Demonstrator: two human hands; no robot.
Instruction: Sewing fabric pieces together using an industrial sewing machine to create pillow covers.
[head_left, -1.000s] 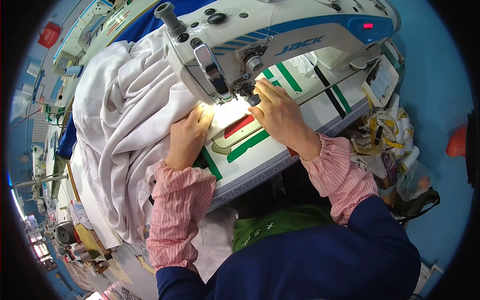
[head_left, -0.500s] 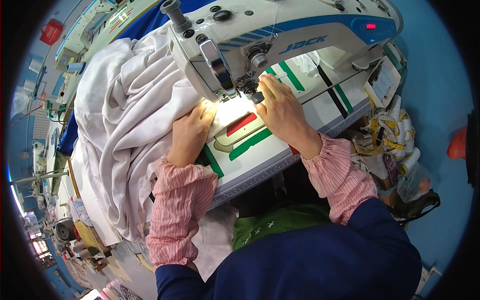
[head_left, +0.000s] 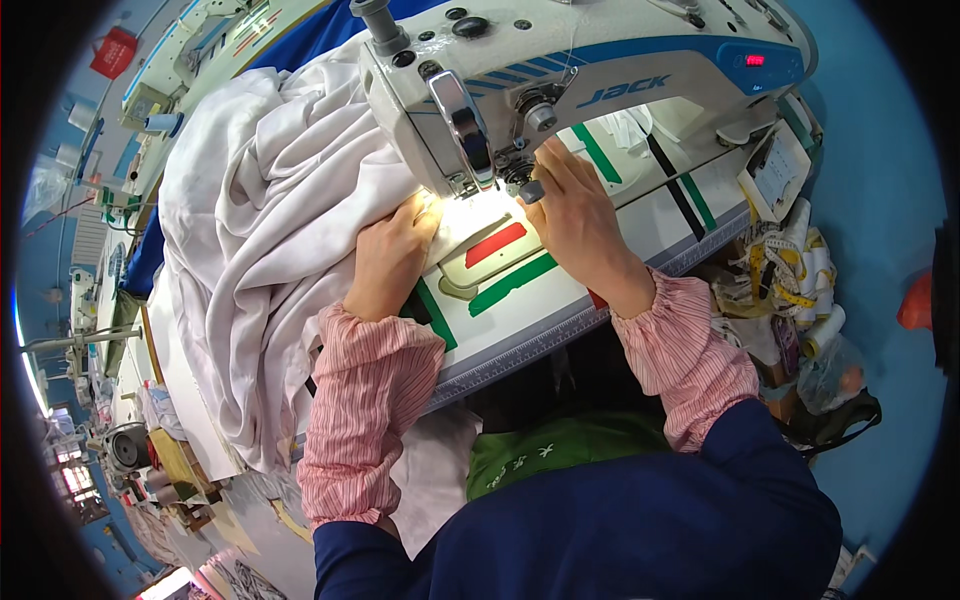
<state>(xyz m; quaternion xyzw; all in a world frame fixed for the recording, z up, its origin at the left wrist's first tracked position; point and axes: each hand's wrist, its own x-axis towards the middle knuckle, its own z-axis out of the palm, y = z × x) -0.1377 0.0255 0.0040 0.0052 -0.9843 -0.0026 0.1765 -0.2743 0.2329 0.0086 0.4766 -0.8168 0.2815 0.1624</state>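
Observation:
A white sewing machine [head_left: 600, 70] with a blue stripe stands before me, its lamp glaring over the needle area. Left of the needle, my left hand [head_left: 392, 255] is closed on the edge of a large white cloth [head_left: 270, 200], fingertips in the bright light. My right hand [head_left: 583, 220] is on the other side of the needle, fingers drawn together and partly behind the black knob [head_left: 530, 190]. Whatever those fingers hold is hidden by the machine head and glare. Between my hands lies the machine bed with a red strip [head_left: 496, 244] and a green tape strip [head_left: 512, 285].
The cloth is heaped in folds at the left and hangs over the table edge. A ruler strip [head_left: 520, 355] runs along the table's front. At the right are a card in a holder [head_left: 776, 172], measuring tapes [head_left: 795, 275] and a plastic bag [head_left: 832, 375].
The whole view has shifted, so the machine sits slightly further right. My left hand is a little further from the needle. My right fingers reach slightly further behind the machine head.

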